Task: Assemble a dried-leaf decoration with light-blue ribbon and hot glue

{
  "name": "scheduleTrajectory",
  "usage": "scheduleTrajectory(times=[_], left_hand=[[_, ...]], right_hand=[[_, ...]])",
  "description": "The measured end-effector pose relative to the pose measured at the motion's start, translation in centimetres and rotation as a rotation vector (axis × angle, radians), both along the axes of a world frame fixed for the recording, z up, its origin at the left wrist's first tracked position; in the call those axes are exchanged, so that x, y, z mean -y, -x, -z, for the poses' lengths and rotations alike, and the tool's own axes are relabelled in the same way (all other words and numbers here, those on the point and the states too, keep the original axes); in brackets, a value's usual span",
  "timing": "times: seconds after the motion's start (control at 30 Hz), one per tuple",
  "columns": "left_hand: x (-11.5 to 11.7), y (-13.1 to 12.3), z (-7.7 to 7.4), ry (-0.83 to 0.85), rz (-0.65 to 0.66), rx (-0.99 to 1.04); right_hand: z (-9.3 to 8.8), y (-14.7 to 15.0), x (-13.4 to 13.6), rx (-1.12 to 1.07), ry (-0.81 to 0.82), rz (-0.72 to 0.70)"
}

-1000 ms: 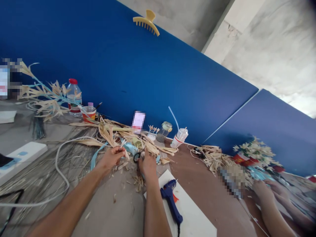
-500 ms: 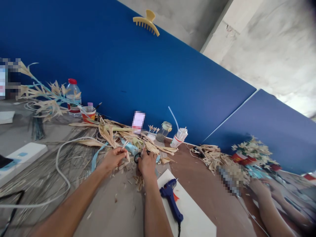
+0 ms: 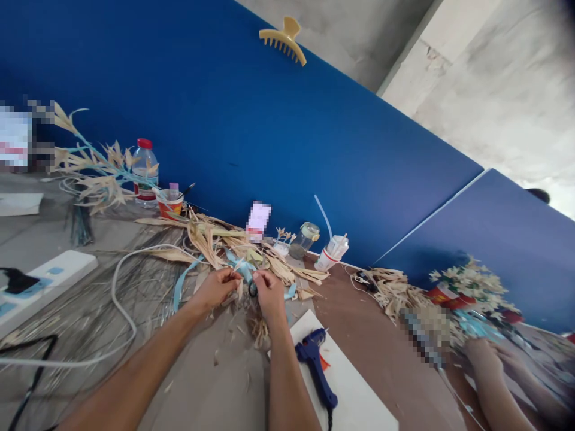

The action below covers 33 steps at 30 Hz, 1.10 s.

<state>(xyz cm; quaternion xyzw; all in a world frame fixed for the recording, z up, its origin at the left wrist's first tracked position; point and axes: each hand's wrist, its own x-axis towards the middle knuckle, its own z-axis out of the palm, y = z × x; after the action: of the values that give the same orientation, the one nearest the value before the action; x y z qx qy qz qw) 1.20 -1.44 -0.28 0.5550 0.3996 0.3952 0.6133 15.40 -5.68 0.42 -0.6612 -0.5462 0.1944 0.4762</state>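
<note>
My left hand (image 3: 216,287) is closed, pinching a thin strip of dried straw leaf (image 3: 239,286) above the table. My right hand (image 3: 268,292) is closed on black-handled scissors (image 3: 253,289), right beside the left fingers. Both hands hover over a heap of dried leaves (image 3: 224,242) mixed with light-blue ribbon (image 3: 182,285). Small cut scraps (image 3: 259,330) lie under my right wrist.
A blue glue gun (image 3: 317,366) lies on a white board (image 3: 354,389) by my right forearm. A white cable (image 3: 123,299), power strip (image 3: 40,281), water bottle (image 3: 144,170), paper cup (image 3: 169,203), jar (image 3: 304,238) and blue partition (image 3: 269,143) surround the table. Another person's hands (image 3: 487,365) work at far right.
My two hands have drawn closer together; the left hand shifted right with the strip. The view has shifted slightly right and down.
</note>
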Motion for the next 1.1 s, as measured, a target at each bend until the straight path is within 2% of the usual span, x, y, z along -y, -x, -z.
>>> scheduleTrajectory(times=[0.1, 0.3, 0.53, 0.63, 0.97, 1.1], left_hand=[[-0.1, -0.2, 0.5, -0.053, -0.009, -0.014], [0.2, -0.3, 0.6, -0.1, -0.034, -0.033], [0.2, -0.4, 0.1, 0.041, 0.001, -0.029], [0.1, -0.3, 0.2, 0.049, 0.033, -0.029], [0.6, -0.4, 0.4, -0.209, -0.027, -0.106], [0.7, -0.3, 0.0, -0.233, -0.022, -0.12]], right_hand=[[0.2, 0.9, -0.1, -0.126, 0.06, -0.108], [0.9, 1.2, -0.2, -0.084, 0.115, -0.095], [1.1, 1.3, -0.1, -0.048, 0.112, -0.089], [1.2, 1.5, -0.2, -0.045, 0.105, -0.085], [2.6, 1.8, -0.8, -0.29, 0.173, -0.095], [3.0, 1.8, -1.1, -0.384, 0.149, -0.09]])
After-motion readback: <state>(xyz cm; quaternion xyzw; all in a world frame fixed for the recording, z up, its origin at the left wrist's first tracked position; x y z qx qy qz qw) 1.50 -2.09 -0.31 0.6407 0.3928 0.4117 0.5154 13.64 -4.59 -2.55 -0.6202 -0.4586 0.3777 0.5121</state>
